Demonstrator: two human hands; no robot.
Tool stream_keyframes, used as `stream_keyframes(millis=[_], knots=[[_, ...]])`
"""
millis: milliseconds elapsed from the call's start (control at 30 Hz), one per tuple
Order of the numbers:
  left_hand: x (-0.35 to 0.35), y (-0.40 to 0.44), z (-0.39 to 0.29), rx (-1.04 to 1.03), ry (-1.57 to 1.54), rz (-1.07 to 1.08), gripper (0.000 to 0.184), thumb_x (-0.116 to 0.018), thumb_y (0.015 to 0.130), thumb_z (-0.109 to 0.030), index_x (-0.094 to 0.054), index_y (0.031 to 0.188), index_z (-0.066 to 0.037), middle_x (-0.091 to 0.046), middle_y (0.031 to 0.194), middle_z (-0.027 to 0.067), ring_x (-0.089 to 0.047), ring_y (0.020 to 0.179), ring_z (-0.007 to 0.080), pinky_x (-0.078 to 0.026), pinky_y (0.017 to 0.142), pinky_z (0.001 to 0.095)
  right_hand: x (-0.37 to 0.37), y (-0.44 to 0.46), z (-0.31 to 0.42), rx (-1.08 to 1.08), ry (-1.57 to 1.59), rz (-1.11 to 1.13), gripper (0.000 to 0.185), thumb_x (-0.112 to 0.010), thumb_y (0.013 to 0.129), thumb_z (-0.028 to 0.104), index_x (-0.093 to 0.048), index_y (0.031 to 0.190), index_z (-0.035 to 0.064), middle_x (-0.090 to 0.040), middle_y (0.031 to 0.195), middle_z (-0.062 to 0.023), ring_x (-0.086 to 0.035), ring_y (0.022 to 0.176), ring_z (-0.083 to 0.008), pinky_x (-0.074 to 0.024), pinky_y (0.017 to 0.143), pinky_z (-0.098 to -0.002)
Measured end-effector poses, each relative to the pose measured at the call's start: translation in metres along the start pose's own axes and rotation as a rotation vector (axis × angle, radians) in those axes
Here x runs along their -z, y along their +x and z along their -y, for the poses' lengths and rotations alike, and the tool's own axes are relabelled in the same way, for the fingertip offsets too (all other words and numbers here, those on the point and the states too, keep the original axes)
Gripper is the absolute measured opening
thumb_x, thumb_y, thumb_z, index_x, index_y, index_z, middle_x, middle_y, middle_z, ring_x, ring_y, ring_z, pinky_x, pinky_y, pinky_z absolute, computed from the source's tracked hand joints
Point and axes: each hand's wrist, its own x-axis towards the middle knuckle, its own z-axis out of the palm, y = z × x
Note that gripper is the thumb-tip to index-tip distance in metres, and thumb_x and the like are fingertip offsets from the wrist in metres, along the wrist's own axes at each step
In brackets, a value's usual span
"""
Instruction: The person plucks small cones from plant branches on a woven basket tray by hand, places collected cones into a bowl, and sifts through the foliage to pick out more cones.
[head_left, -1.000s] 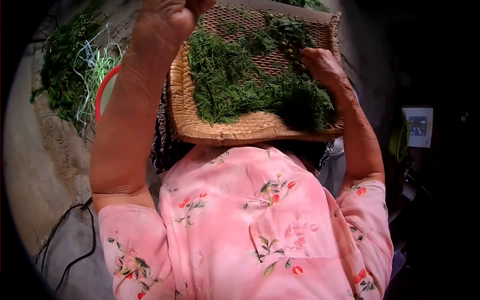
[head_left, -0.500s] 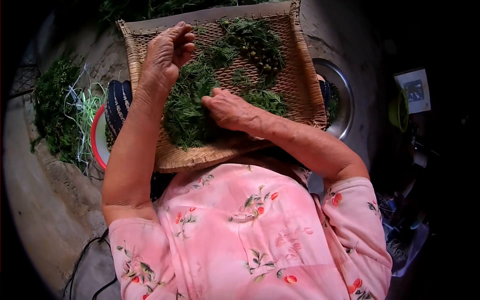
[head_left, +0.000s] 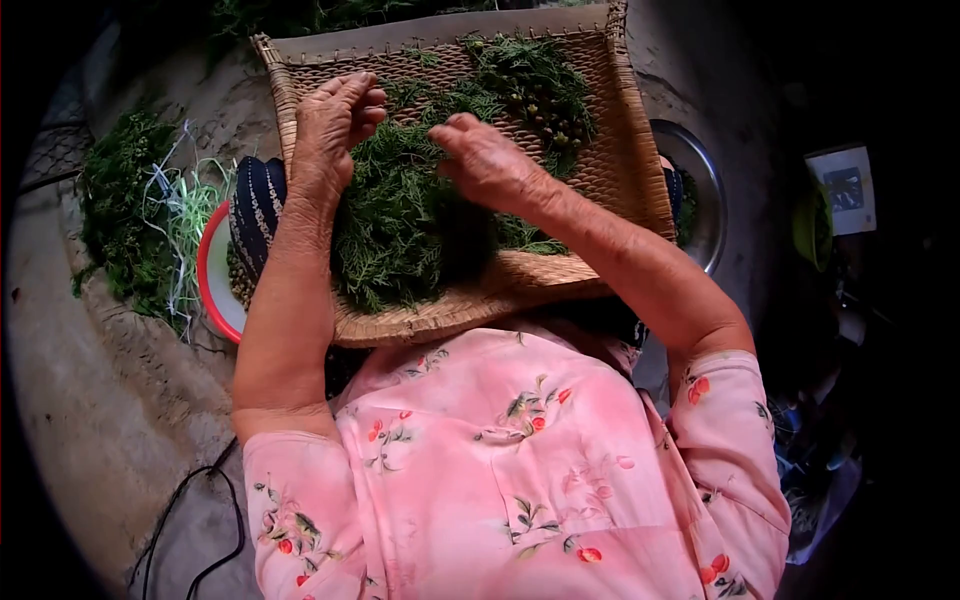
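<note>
A woven tray (head_left: 640,150) rests at my lap and bears green leafy sprigs (head_left: 385,240). Small round yellowish-green cones (head_left: 548,125) show among the greenery at its upper right. Over the tray's left part, my left hand (head_left: 343,125) is raised with thumb and forefinger pinched and the other fingers curled; anything in the pinch is too small to tell. My right hand (head_left: 485,165) reaches in over the middle of the sprigs, fingers drawn together, their tips near my left hand but apart from it. Whether it holds anything cannot be seen.
A red-rimmed basin (head_left: 212,290) with small cones stands left of the tray, a metal basin (head_left: 712,215) to the right. Beyond the red basin lie a leafy pile (head_left: 120,220) and pale strings (head_left: 190,215). A green container (head_left: 812,225) is at far right, a black cable (head_left: 240,510) lower left.
My right hand has moved from the tray's right side to its middle, then up off the sprigs. My left hand has come down from the frame's top edge to above the tray's left part.
</note>
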Motion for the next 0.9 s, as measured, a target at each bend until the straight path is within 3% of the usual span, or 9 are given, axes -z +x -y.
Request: stream_keyframes(millis=[133,300,433,467,500,567,633,800,900], knots=[[-0.003,-0.004,0.001,0.059,0.03,-0.037,0.019,-0.061,0.086,-0.023,-0.061,0.095,-0.006,-0.064,0.076,0.0019,-0.058,0.058,0.0073,-0.044,0.046,0.0181,-0.041,0.038,-0.057,0.053,-0.237,-0.537,0.044,-0.06,0.081,0.031,-0.046,0.107,-0.0013,-0.045,0.108,-0.0218,-0.042,0.105,-0.0386,-0.0364,0.091,-0.0459],[-0.003,-0.006,0.004,0.109,0.037,-0.057,0.019,-0.061,0.085,-0.024,-0.061,0.094,-0.007,-0.064,0.075,0.0016,-0.058,0.057,0.0071,-0.044,0.044,0.0178,-0.047,0.007,0.016,0.173,0.289,0.037,0.049,-0.058,0.083,0.033,-0.043,0.118,0.0013,-0.043,0.118,-0.0204,-0.038,0.115,-0.0366,-0.0339,0.096,-0.0439],[-0.003,-0.005,0.01,0.128,0.026,-0.036,0.018,-0.061,0.085,-0.023,-0.061,0.093,-0.007,-0.064,0.076,0.0014,-0.058,0.057,0.007,-0.044,0.044,0.0175,-0.008,-0.027,0.027,0.233,0.159,0.144,0.052,-0.059,0.083,0.018,-0.038,0.129,0.0029,-0.036,0.134,-0.0191,-0.037,0.123,-0.0324,-0.0348,0.1,-0.0362],[-0.003,-0.006,0.009,0.124,0.022,-0.025,0.018,-0.061,0.086,-0.023,-0.061,0.094,-0.007,-0.064,0.076,0.0019,-0.058,0.057,0.0071,-0.045,0.044,0.0176,0.014,-0.031,0.025,0.119,0.076,0.241,0.049,-0.057,0.084,0.017,-0.038,0.128,0.0028,-0.04,0.132,-0.0166,-0.042,0.118,-0.0319,-0.037,0.098,-0.0364],[-0.003,-0.006,0.009,0.128,0.019,-0.028,0.018,-0.061,0.086,-0.023,-0.061,0.094,-0.007,-0.064,0.076,0.0019,-0.058,0.057,0.0071,-0.045,0.044,0.0176,0.011,-0.037,-0.002,0.2,-0.008,0.058,0.028,-0.058,0.084,0.018,-0.046,0.102,0.0013,-0.054,0.103,-0.0172,-0.053,0.098,-0.0322,-0.0439,0.082,-0.0407],[-0.005,-0.006,0.01,0.131,0.012,-0.048,0.019,-0.06,0.086,-0.023,-0.061,0.095,-0.006,-0.064,0.076,0.0025,-0.058,0.057,0.0071,-0.045,0.044,0.0178,0.036,-0.046,-0.036,0.023,-0.162,0.198,0.028,-0.057,0.084,0.019,-0.044,0.099,-0.0003,-0.058,0.082,-0.0187,-0.058,0.081,-0.0329,-0.0472,0.071,-0.0413],[-0.008,-0.007,0.008,0.133,-0.025,-0.059,0.018,-0.061,0.085,-0.018,-0.061,0.095,-0.004,-0.064,0.074,0.0051,-0.058,0.053,0.0081,-0.046,0.04,0.0182,0.055,-0.059,-0.044,-0.247,-0.316,0.429,0.044,-0.057,0.083,0.014,-0.036,0.118,-0.0022,-0.059,0.079,-0.0211,-0.057,0.081,-0.0368,-0.0449,0.07,-0.044],[-0.014,-0.007,0.01,0.143,0.036,-0.028,0.018,-0.061,0.085,-0.021,-0.061,0.095,-0.006,-0.064,0.075,0.0029,-0.058,0.055,0.0071,-0.045,0.042,0.0176,0.018,-0.045,-0.055,-0.158,-0.103,0.393,0.052,-0.062,0.079,0.017,-0.03,0.114,-0.0046,-0.058,0.086,-0.0265,-0.058,0.083,-0.0402,-0.0459,0.067,-0.0432],[-0.016,-0.01,0.008,0.166,0.077,-0.016,0.019,-0.06,0.086,-0.023,-0.061,0.097,-0.007,-0.064,0.076,0.0013,-0.058,0.057,0.0061,-0.045,0.044,0.0176,-0.002,-0.025,-0.012,-0.22,0.101,0.423,0.033,-0.049,0.078,0.006,-0.032,0.103,-0.0086,-0.057,0.083,-0.0278,-0.058,0.079,-0.0382,-0.0478,0.065,-0.0407]])
